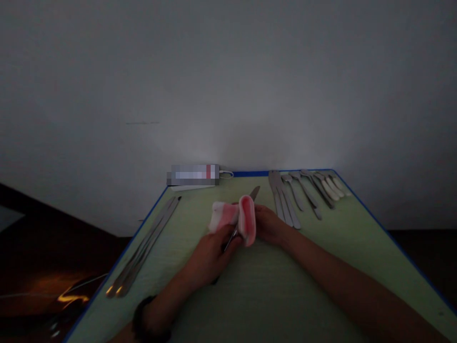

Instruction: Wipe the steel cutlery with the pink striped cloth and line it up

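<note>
My left hand [210,257] is closed around the handle of a metal table knife [254,193], whose blade tip pokes out toward the wall. My right hand [268,225] grips a pink and white cloth [238,218] that is wrapped over the middle of the knife. Both hands meet above the pale green table [250,295], near its centre. The light is dim, so fine detail of the fingers is hard to see.
Several knives and spoons [303,193] lie in a row at the table's far right. Long metal pieces [146,245] lie along the left edge. A blurred flat object [193,175] rests at the far edge by the white wall. The table has a blue rim.
</note>
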Action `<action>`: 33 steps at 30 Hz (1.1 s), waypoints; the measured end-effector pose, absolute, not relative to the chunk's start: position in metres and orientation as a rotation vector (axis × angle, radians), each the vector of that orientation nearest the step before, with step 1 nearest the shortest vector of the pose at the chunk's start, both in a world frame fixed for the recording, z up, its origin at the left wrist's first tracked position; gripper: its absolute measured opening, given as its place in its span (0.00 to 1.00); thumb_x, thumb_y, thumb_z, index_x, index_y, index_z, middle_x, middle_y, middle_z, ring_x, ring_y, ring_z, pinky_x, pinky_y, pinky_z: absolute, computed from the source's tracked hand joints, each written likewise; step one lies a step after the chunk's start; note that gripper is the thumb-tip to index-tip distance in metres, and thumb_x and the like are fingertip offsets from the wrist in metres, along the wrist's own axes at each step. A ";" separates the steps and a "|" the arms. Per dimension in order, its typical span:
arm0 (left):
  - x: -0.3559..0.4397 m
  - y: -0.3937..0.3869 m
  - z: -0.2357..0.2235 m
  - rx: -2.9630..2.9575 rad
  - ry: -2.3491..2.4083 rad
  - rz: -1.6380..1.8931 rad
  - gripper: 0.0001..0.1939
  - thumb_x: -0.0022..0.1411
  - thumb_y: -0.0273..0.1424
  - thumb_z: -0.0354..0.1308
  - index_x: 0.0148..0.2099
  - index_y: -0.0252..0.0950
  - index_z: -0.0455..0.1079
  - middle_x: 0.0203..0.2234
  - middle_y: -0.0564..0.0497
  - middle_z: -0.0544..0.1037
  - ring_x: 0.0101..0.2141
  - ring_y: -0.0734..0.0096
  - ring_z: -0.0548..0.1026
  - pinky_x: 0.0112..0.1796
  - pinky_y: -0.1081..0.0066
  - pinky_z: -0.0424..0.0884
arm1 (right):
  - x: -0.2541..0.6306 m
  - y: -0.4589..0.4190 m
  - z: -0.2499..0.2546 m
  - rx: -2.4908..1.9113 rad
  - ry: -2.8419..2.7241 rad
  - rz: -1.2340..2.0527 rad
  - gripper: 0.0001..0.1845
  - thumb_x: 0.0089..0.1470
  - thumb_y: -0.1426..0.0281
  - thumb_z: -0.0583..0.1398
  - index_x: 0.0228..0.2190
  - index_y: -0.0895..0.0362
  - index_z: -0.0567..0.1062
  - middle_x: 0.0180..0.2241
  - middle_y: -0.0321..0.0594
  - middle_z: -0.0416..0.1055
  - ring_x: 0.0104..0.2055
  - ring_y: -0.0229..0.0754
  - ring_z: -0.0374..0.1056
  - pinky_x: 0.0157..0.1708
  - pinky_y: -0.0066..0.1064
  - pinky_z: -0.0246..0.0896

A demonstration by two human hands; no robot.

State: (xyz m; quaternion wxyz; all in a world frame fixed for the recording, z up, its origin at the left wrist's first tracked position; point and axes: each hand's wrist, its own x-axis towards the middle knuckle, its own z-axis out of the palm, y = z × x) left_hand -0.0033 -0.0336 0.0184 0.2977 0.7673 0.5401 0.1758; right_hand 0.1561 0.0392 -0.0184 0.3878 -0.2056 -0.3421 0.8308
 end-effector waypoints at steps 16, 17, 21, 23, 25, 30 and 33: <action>-0.006 -0.028 0.009 1.685 1.401 0.723 0.12 0.63 0.40 0.48 0.44 0.37 0.58 0.31 0.51 0.77 0.21 0.75 0.72 0.23 0.75 0.67 | 0.154 0.044 -0.019 -0.546 -0.918 2.073 0.12 0.47 0.58 0.58 0.26 0.55 0.71 0.30 0.41 0.73 0.42 0.47 0.67 0.40 0.41 0.63; -0.006 -0.028 0.009 1.670 1.393 0.718 0.12 0.63 0.40 0.47 0.43 0.37 0.59 0.29 0.52 0.77 0.19 0.76 0.70 0.22 0.75 0.66 | 0.153 0.043 -0.018 -0.563 -0.923 2.079 0.12 0.48 0.58 0.57 0.26 0.54 0.71 0.29 0.40 0.73 0.42 0.46 0.67 0.40 0.40 0.63; -0.006 -0.028 0.009 1.742 1.370 0.630 0.13 0.64 0.40 0.45 0.38 0.36 0.62 0.19 0.57 0.71 0.17 0.76 0.68 0.22 0.76 0.64 | 0.152 0.041 -0.016 -0.578 -0.883 2.034 0.09 0.47 0.61 0.59 0.27 0.54 0.71 0.29 0.38 0.72 0.40 0.44 0.67 0.40 0.37 0.63; -0.005 -0.029 0.010 1.804 1.397 0.598 0.14 0.65 0.40 0.44 0.37 0.36 0.63 0.16 0.57 0.69 0.18 0.75 0.67 0.21 0.76 0.62 | 0.152 0.041 -0.018 -0.533 -0.872 2.076 0.10 0.47 0.61 0.59 0.27 0.55 0.71 0.29 0.38 0.72 0.38 0.43 0.68 0.40 0.37 0.63; -0.004 -0.031 0.010 1.842 1.439 0.597 0.14 0.65 0.40 0.44 0.37 0.36 0.64 0.17 0.56 0.69 0.19 0.74 0.68 0.21 0.76 0.60 | 0.152 0.040 -0.019 -0.491 -0.890 2.151 0.11 0.47 0.61 0.60 0.28 0.56 0.71 0.29 0.38 0.72 0.38 0.43 0.68 0.40 0.37 0.63; -0.001 -0.031 0.013 1.894 1.496 0.578 0.15 0.65 0.39 0.42 0.43 0.34 0.64 0.18 0.55 0.70 0.19 0.72 0.68 0.21 0.75 0.59 | 0.148 0.037 -0.020 -0.479 -0.938 2.101 0.15 0.45 0.59 0.62 0.31 0.57 0.72 0.28 0.39 0.73 0.38 0.43 0.68 0.41 0.37 0.63; -0.003 -0.031 0.016 1.990 1.420 0.462 0.16 0.66 0.37 0.42 0.49 0.35 0.62 0.18 0.55 0.71 0.19 0.71 0.69 0.22 0.74 0.60 | 0.145 0.036 -0.022 -0.630 -0.994 1.871 0.17 0.47 0.55 0.59 0.30 0.56 0.72 0.28 0.39 0.73 0.38 0.44 0.68 0.39 0.36 0.64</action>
